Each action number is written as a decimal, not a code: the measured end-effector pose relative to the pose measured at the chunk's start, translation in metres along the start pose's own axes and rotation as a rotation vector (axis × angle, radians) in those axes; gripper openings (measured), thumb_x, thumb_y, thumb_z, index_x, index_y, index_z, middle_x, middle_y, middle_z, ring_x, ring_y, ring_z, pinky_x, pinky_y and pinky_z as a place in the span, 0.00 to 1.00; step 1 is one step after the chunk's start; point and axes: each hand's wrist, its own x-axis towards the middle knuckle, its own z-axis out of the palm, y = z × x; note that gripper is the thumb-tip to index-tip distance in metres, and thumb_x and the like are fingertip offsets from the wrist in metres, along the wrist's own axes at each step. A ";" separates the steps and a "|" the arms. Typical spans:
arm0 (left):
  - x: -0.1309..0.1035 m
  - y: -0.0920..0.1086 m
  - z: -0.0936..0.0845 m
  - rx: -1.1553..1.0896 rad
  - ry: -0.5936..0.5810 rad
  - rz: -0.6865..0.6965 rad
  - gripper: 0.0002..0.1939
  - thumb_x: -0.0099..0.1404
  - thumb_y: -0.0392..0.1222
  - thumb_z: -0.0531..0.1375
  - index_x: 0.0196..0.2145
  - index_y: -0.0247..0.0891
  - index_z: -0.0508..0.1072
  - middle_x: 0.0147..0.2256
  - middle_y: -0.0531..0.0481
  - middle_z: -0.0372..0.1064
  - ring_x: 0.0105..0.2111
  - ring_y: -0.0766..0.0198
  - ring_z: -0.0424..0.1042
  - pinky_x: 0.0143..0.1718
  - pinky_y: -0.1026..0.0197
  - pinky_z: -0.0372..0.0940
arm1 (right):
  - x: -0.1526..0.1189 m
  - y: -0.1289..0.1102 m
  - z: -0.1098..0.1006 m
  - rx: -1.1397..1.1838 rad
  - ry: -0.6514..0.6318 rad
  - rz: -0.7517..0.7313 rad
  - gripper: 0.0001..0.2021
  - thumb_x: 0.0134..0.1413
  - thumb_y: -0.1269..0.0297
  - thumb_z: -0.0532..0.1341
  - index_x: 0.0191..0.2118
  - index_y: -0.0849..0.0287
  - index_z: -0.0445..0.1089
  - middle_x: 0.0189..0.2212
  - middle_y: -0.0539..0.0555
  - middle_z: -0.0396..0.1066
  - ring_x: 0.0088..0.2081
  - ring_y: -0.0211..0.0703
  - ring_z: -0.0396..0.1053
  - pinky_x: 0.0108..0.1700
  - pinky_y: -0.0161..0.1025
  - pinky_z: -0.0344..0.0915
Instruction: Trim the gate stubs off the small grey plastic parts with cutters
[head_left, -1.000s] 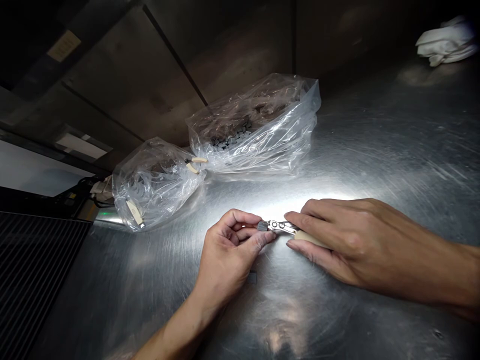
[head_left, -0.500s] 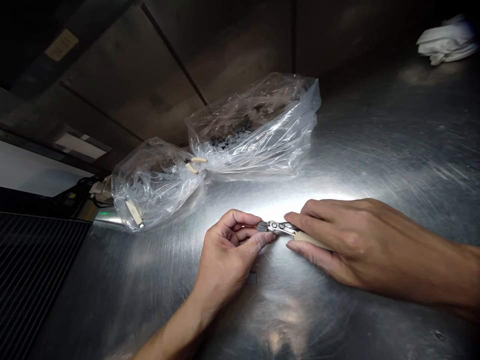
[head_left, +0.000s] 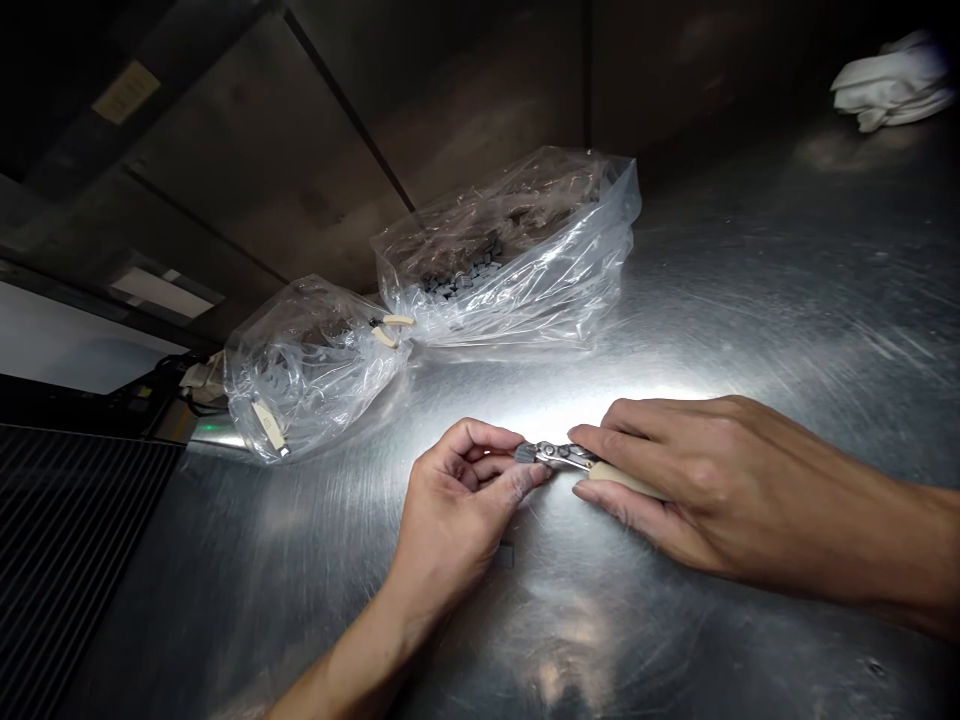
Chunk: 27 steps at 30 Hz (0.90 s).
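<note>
Between the thumb and fingers of my left hand [head_left: 457, 510] is a small dark grey piece [head_left: 526, 453]. My right hand [head_left: 697, 475] is closed around a pair of small pliers [head_left: 566, 455] with a metal head and cream handles. The jaws meet the grey piece at my left fingertips; whether they bite into it is too small to tell. Another flat grey piece [head_left: 505, 555] lies on the metal table just beside my left wrist and thumb base, partly covered by the hand.
A clear plastic bag [head_left: 540, 300] with many grey pieces stands against the back panel. Left of it is a second clear bag [head_left: 322, 380], with a cream-handled tool [head_left: 394, 328] and a cream labelled object [head_left: 268, 427] at it. White cloth [head_left: 892, 85] lies far right; a slatted black panel [head_left: 67, 540] is at left.
The head of the pliers has tilted or shifted slightly at its joint. Both hands stay in almost the same place, and the loose grey piece has not moved.
</note>
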 end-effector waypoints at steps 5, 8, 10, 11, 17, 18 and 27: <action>0.000 -0.001 0.000 -0.001 -0.003 0.010 0.15 0.57 0.37 0.78 0.36 0.37 0.77 0.30 0.48 0.84 0.34 0.64 0.85 0.40 0.68 0.75 | 0.001 -0.001 -0.003 0.008 -0.002 -0.009 0.16 0.82 0.57 0.55 0.48 0.62 0.77 0.33 0.51 0.70 0.29 0.41 0.69 0.32 0.42 0.62; 0.000 -0.001 0.000 0.002 -0.014 0.012 0.14 0.58 0.37 0.78 0.36 0.37 0.77 0.30 0.48 0.84 0.34 0.64 0.85 0.40 0.69 0.75 | 0.001 -0.002 -0.004 0.027 -0.001 -0.011 0.15 0.82 0.59 0.55 0.45 0.61 0.75 0.32 0.51 0.69 0.29 0.40 0.68 0.32 0.41 0.61; -0.001 -0.001 0.000 -0.001 -0.020 0.008 0.15 0.58 0.37 0.78 0.36 0.36 0.77 0.30 0.48 0.84 0.34 0.65 0.85 0.39 0.69 0.74 | 0.001 -0.002 -0.004 0.035 0.005 -0.016 0.16 0.82 0.59 0.55 0.45 0.61 0.76 0.32 0.50 0.69 0.28 0.40 0.67 0.32 0.41 0.62; -0.001 -0.001 0.000 -0.006 -0.021 0.005 0.15 0.57 0.37 0.78 0.36 0.36 0.77 0.30 0.48 0.84 0.34 0.65 0.84 0.39 0.70 0.74 | 0.001 -0.002 -0.004 0.038 0.009 -0.015 0.16 0.82 0.59 0.55 0.45 0.62 0.76 0.31 0.50 0.69 0.28 0.39 0.67 0.32 0.41 0.62; 0.000 0.000 0.000 -0.024 -0.011 0.011 0.16 0.56 0.36 0.78 0.37 0.36 0.77 0.32 0.49 0.84 0.34 0.65 0.84 0.40 0.67 0.75 | 0.002 0.016 -0.004 -0.006 0.112 0.045 0.16 0.81 0.59 0.56 0.51 0.63 0.78 0.33 0.51 0.72 0.29 0.39 0.70 0.31 0.40 0.61; 0.000 -0.001 -0.001 -0.022 -0.007 0.014 0.16 0.56 0.37 0.78 0.38 0.36 0.77 0.32 0.49 0.84 0.34 0.64 0.84 0.41 0.65 0.75 | 0.002 0.020 -0.003 -0.052 0.120 0.055 0.16 0.81 0.58 0.56 0.52 0.63 0.79 0.33 0.51 0.72 0.29 0.40 0.70 0.30 0.41 0.60; -0.004 0.007 -0.011 0.083 -0.023 0.115 0.18 0.71 0.55 0.71 0.34 0.36 0.82 0.35 0.45 0.82 0.36 0.58 0.83 0.44 0.58 0.74 | -0.002 0.028 0.010 -0.109 0.017 0.141 0.13 0.76 0.60 0.59 0.52 0.62 0.79 0.37 0.55 0.76 0.33 0.44 0.73 0.36 0.43 0.60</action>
